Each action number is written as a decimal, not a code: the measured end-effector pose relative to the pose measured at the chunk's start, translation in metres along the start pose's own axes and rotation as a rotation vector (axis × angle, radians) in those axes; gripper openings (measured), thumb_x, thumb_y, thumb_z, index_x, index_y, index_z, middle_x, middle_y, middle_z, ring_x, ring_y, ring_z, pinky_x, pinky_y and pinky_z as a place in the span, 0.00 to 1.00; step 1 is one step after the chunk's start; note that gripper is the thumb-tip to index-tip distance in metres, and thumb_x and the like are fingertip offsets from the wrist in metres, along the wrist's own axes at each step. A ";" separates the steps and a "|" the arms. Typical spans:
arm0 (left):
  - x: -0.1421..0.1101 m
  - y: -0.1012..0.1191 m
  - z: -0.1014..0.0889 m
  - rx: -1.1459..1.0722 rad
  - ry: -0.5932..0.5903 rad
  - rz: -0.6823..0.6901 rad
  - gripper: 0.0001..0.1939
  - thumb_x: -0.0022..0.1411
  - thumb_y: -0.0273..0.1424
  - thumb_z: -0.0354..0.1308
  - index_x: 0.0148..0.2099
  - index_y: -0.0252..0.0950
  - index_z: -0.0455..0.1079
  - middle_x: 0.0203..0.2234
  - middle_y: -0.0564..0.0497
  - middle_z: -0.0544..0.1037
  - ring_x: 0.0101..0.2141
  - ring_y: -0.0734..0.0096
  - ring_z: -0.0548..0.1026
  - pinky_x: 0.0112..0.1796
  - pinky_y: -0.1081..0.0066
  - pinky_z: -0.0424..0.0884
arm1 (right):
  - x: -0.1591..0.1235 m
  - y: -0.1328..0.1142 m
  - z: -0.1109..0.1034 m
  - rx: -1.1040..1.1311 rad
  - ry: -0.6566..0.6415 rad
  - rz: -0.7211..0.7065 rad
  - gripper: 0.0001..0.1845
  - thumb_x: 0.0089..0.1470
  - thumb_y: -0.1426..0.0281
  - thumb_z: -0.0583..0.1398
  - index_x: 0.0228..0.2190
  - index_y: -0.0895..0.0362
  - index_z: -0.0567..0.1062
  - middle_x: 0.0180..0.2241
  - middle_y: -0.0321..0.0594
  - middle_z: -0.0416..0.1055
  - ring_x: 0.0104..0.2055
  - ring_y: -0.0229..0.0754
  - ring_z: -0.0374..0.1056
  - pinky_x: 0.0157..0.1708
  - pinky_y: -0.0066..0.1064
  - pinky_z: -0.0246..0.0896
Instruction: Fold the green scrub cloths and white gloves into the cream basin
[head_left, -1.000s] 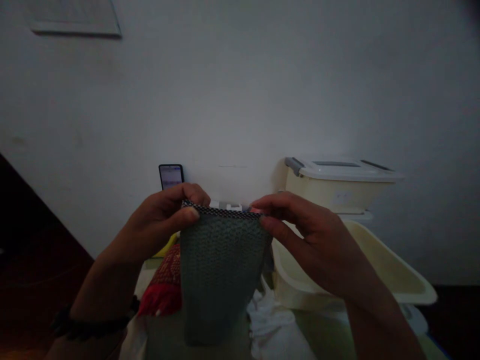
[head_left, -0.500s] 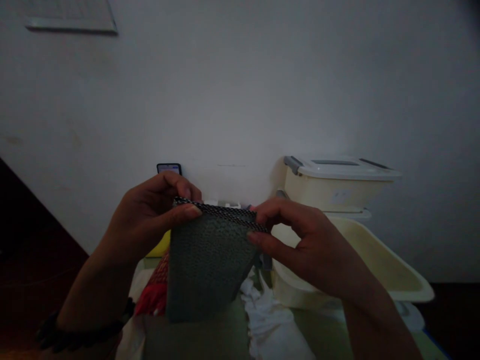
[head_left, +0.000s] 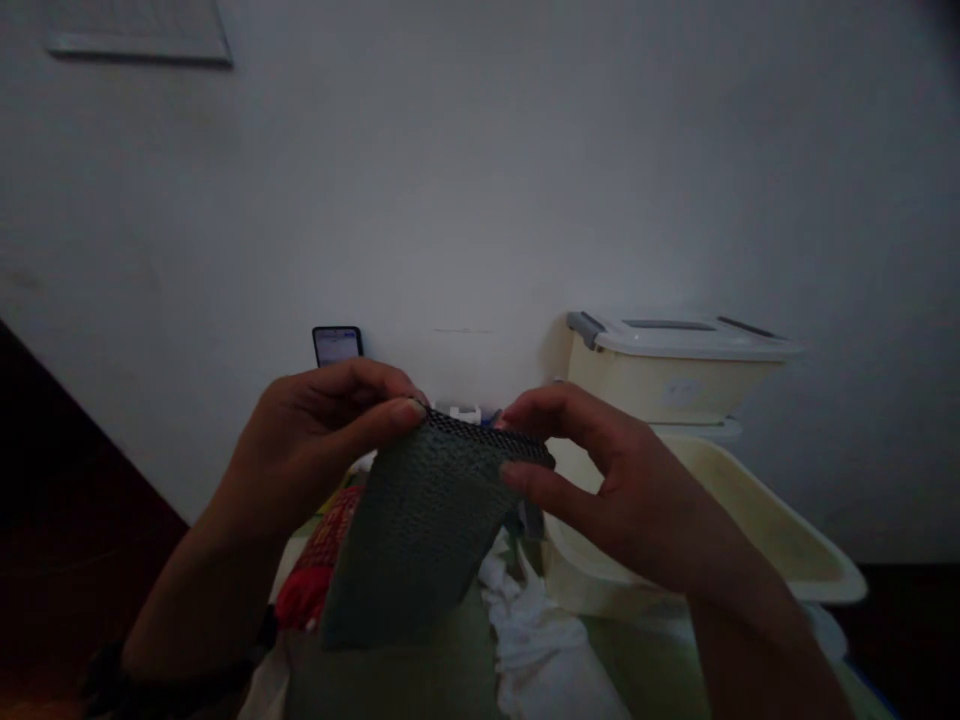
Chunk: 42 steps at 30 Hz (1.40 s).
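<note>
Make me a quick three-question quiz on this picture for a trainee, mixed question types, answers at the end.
1. True or false: only the left hand touches the grey-green cloth.
2. Multiple choice: which thing shows to the left of that cloth in the picture? A) the crumpled white cloth B) the red bundle C) the lidded box
3. Fill in the blank: the lidded box is behind an open, cream-coloured ____.

Key:
1. False; the right hand is also on it, at the patterned edge.
2. B.
3. Tub.
</note>
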<state>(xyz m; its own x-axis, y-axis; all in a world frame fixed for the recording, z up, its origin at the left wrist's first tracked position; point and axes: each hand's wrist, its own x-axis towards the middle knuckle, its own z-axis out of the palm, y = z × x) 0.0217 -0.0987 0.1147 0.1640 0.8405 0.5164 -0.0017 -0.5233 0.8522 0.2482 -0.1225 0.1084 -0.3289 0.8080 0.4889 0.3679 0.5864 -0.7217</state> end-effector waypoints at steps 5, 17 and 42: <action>-0.008 0.008 0.019 0.250 -0.171 0.129 0.06 0.53 0.25 0.66 0.31 0.43 0.77 0.25 0.59 0.80 0.27 0.76 0.76 0.29 0.81 0.72 | -0.004 -0.013 0.007 -0.037 0.002 -0.075 0.09 0.54 0.66 0.63 0.38 0.54 0.72 0.36 0.35 0.74 0.39 0.37 0.70 0.39 0.27 0.66; -0.010 0.002 0.024 0.092 -0.292 0.036 0.08 0.57 0.24 0.63 0.38 0.42 0.74 0.31 0.57 0.80 0.31 0.76 0.77 0.33 0.80 0.74 | -0.003 -0.010 0.006 -0.013 0.061 -0.092 0.04 0.53 0.72 0.62 0.32 0.54 0.71 0.31 0.32 0.74 0.38 0.37 0.71 0.36 0.26 0.65; -0.003 -0.001 0.013 0.436 -0.383 0.162 0.02 0.60 0.26 0.60 0.35 0.38 0.70 0.28 0.60 0.76 0.30 0.82 0.73 0.33 0.85 0.68 | 0.000 0.002 -0.007 0.139 0.408 -0.077 0.04 0.56 0.67 0.61 0.30 0.51 0.70 0.24 0.32 0.65 0.20 0.34 0.59 0.14 0.24 0.51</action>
<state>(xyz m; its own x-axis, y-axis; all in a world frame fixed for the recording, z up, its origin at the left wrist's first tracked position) 0.0338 -0.1027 0.1109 0.5389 0.6772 0.5011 0.3348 -0.7180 0.6103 0.2547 -0.1209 0.1103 0.0299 0.7354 0.6770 0.2259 0.6548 -0.7213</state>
